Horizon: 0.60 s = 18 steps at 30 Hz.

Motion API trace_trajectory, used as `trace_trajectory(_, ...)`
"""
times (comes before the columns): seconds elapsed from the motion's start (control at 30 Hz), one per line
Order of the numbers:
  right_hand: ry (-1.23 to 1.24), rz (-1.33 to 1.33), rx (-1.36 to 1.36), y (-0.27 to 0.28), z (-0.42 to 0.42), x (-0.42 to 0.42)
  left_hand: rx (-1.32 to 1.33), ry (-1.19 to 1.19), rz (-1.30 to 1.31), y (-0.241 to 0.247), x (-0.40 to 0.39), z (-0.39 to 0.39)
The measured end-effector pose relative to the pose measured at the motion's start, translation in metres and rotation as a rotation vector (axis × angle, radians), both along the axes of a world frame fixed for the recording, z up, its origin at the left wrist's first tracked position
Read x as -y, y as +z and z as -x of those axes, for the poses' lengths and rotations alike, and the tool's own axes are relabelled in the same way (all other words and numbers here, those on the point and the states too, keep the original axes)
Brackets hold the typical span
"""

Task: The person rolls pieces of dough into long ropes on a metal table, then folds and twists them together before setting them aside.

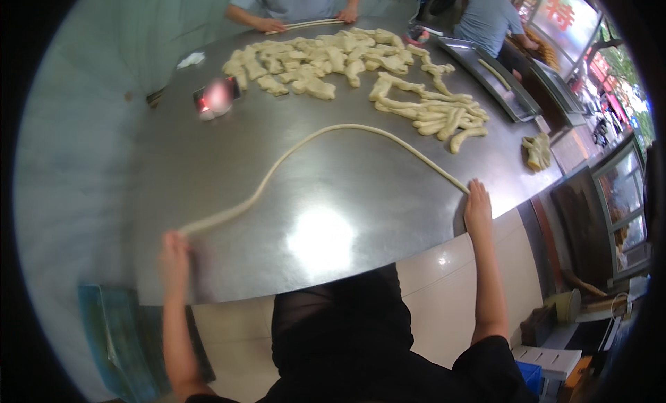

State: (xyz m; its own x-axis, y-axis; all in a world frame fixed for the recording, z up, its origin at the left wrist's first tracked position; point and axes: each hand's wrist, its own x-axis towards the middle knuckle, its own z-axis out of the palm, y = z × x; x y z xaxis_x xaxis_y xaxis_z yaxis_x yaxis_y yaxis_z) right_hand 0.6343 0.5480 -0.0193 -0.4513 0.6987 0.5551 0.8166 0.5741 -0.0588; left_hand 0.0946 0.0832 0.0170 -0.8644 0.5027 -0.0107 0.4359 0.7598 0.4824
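A long, thin rope of dough (341, 127) arches across the steel tabletop (239, 158), bending away from me between my hands. At its left end is my left hand (175, 249), blurred, its fingers apparently curled on the dough near the table's left edge. My right hand (477, 208) lies over the right end with fingers straight and close together. Whether that end is gripped or only pressed under the palm is hidden. Beyond the arch lies a pile of thick dough strips (447, 114), some crossing each other.
A larger heap of dough pieces (322, 57) covers the far side. Across the table, a person's hands (270, 25) touch a doubled dough strand (315, 24). A metal tray (481, 72) and crumpled plastic bag (537, 152) sit at right. A lit phone-like device (229, 88) lies at left.
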Motion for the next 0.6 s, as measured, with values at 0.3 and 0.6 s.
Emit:
trace_trajectory(0.3,-0.11,0.078,0.063,-0.033,-0.014,0.042,-0.542,0.03,-0.007,-0.071,-0.008,0.035)
trace_trajectory(0.6,-0.236,-0.201,-0.072,-0.006,-0.025,-0.048,-0.624,0.081,0.243,-0.092,-0.009,0.033)
